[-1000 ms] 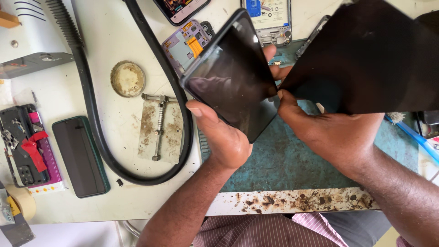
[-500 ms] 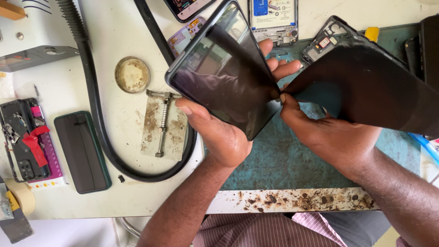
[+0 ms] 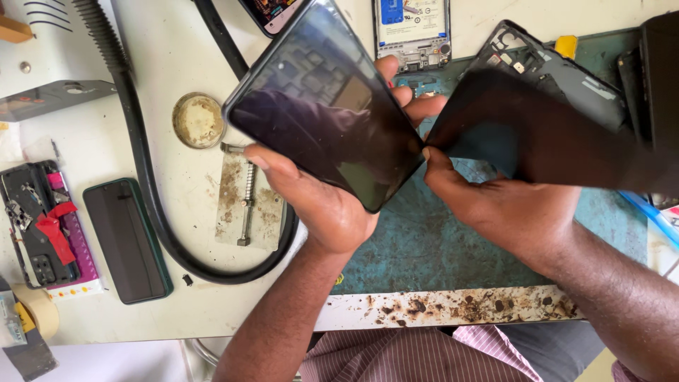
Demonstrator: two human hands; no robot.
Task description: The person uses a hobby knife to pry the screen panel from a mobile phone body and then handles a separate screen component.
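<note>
My left hand [image 3: 322,205] grips a black smartphone [image 3: 325,106] from underneath, its dark glass screen facing up and tilted. My right hand [image 3: 509,205] pinches the corner of a thin dark film sheet [image 3: 537,134] right beside the phone's lower right corner. The sheet spreads out to the right and is blurred. Both hands hover above a worn green mat [image 3: 431,247].
An opened phone frame [image 3: 559,64] lies behind the sheet. Another opened phone [image 3: 414,28] rests at the top. A dark green phone [image 3: 127,240] lies at the left, beside a phone with red parts [image 3: 42,226]. A black hose [image 3: 148,184] loops round a round tin lid [image 3: 199,120] and a metal plate [image 3: 244,201].
The phone has swung left and tilted flatter. The dark sheet has dropped lower to the right, so the opened phone frame behind it shows.
</note>
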